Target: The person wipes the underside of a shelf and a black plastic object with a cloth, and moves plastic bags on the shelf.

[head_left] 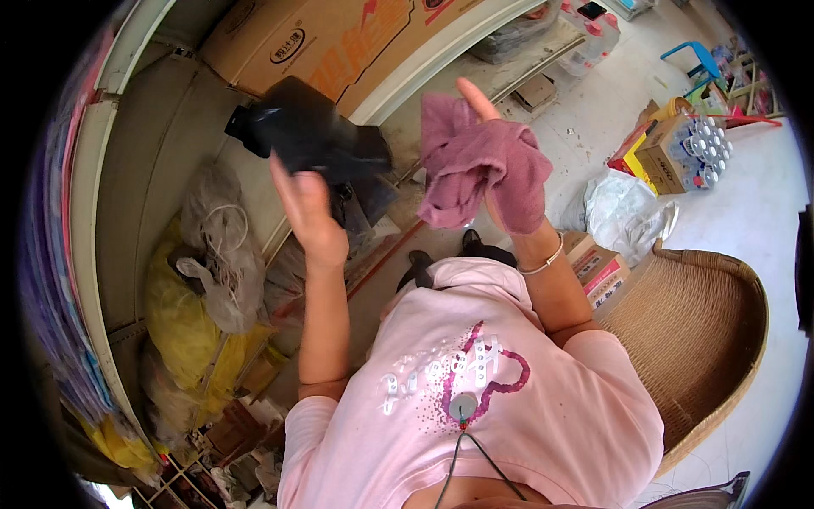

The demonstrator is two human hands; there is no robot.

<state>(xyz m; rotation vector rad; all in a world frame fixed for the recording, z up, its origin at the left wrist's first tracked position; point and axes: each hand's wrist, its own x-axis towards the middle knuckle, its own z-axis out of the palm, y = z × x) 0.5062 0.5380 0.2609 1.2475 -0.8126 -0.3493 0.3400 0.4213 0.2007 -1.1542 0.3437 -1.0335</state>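
My left hand [312, 222] is raised at the centre left, its fingers blurred and partly hidden against a shiny black item [297, 127]. This black thing looks soft and folded, like a plastic bag or leather piece, but its exact kind is unclear. A mauve cloth [483, 165] is draped and bunched over my right hand [480, 100], covering most of it. One finger sticks out above the cloth, and a thin bracelet circles that wrist. Both hands are held up over the floor in front of a shelf, apart from each other.
A metal shelf [373, 106] bears a large cardboard box [292, 42]. Plastic bags [222, 254] are heaped at the left. To the right stand a wicker basket [695, 339], a white plastic bag [623, 212], a pack of bottles [699, 153] and a blue stool [699, 61].
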